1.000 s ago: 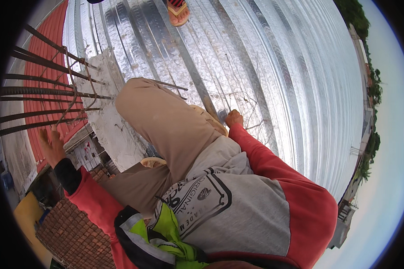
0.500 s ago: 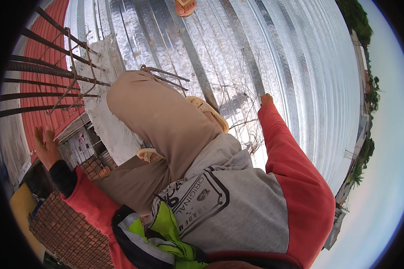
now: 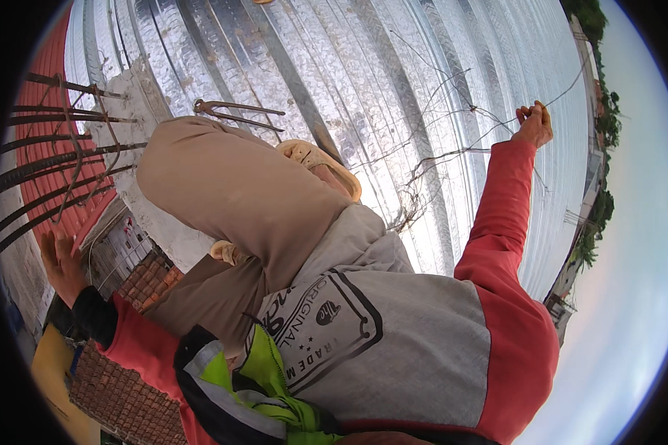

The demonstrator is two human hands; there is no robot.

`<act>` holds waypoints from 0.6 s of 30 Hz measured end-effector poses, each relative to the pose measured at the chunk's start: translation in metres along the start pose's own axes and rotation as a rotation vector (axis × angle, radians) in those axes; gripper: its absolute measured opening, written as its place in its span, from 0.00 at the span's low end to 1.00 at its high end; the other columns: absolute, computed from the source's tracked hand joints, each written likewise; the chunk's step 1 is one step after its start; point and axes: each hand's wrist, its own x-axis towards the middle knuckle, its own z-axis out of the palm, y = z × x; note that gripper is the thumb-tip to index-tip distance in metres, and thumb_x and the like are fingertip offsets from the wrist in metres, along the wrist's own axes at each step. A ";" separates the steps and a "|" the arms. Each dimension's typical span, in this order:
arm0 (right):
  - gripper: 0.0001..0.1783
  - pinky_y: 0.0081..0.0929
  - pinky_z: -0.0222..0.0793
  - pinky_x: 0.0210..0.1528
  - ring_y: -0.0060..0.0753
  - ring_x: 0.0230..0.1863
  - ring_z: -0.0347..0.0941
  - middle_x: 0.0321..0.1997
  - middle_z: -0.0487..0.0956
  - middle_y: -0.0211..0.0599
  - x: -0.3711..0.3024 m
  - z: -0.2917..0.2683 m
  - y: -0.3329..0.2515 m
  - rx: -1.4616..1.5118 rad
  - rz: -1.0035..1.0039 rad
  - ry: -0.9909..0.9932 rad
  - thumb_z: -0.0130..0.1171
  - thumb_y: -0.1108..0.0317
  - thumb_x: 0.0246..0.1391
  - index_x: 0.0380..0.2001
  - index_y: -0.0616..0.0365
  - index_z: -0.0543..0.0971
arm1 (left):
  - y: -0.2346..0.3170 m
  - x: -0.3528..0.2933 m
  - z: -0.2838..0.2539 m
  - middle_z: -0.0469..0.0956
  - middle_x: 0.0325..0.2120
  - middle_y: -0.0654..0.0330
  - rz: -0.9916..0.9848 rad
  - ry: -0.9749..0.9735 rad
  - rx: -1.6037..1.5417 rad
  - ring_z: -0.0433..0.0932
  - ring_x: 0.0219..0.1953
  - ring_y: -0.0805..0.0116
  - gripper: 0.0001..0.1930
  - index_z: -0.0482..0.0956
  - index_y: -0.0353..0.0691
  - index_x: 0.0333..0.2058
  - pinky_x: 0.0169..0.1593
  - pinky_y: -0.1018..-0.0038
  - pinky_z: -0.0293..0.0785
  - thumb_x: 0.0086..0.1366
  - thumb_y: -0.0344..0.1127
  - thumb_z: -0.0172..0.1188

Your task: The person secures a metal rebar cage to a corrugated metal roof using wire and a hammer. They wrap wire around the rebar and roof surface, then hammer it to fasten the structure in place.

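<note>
Out to the right, over the shiny corrugated metal sheeting (image 3: pixel 393 81), my right hand (image 3: pixel 535 124) is closed on thin wire (image 3: pixel 490 113). Loose strands of it trail back in a tangle toward my knee. On the left, my left hand (image 3: pixel 64 273) has its fingers spread and nothing visible in it, just below several rebars (image 3: pixel 59 165) tied with a bent stirrup. A pair of pincers (image 3: pixel 239 113) lies on the sheeting beside my bent knee, handles pointing right; no hand touches it.
Rough concrete (image 3: pixel 137 100) holds the rebar ends, which stick out to the left. My sandalled foot (image 3: pixel 323 167) rests on the sheeting. A red roof (image 3: pixel 41 96) and brown tiled roofs (image 3: pixel 126 389) show at the left. Trees and sky lie past the sheeting's right edge.
My right hand has risen from the sheeting and moved right, drawing the wire strands up with it. My left hand is slightly lower and still spread. The other sandalled foot has almost left the top edge.
</note>
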 end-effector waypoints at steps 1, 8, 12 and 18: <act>0.08 0.30 0.85 0.37 0.29 0.29 0.79 0.29 0.78 0.33 0.011 -0.013 -0.018 0.067 -0.069 0.077 0.56 0.74 0.63 0.42 0.63 0.83 | 0.004 0.001 0.002 0.68 0.65 0.54 0.008 -0.002 -0.001 0.77 0.58 0.58 0.35 0.63 0.38 0.69 0.55 0.67 0.75 0.70 0.50 0.62; 0.11 0.33 0.83 0.48 0.42 0.44 0.83 0.41 0.81 0.47 0.028 -0.047 -0.077 0.055 -0.169 -0.020 0.56 0.75 0.62 0.45 0.72 0.79 | -0.008 0.018 0.004 0.68 0.66 0.53 0.060 -0.073 -0.049 0.78 0.57 0.58 0.33 0.65 0.37 0.68 0.55 0.67 0.76 0.71 0.49 0.61; 0.10 0.34 0.84 0.49 0.43 0.43 0.83 0.41 0.81 0.49 0.014 -0.053 -0.114 0.152 -0.283 0.005 0.54 0.77 0.63 0.43 0.72 0.79 | -0.010 0.021 0.009 0.70 0.64 0.52 0.102 -0.075 -0.066 0.78 0.56 0.59 0.33 0.66 0.37 0.67 0.54 0.68 0.76 0.71 0.49 0.61; 0.07 0.34 0.84 0.48 0.37 0.38 0.81 0.36 0.80 0.46 0.011 -0.056 -0.154 0.205 -0.503 0.145 0.52 0.78 0.63 0.36 0.72 0.77 | -0.001 0.018 0.015 0.71 0.62 0.53 0.111 -0.098 -0.003 0.78 0.55 0.62 0.34 0.66 0.36 0.67 0.51 0.70 0.76 0.71 0.52 0.60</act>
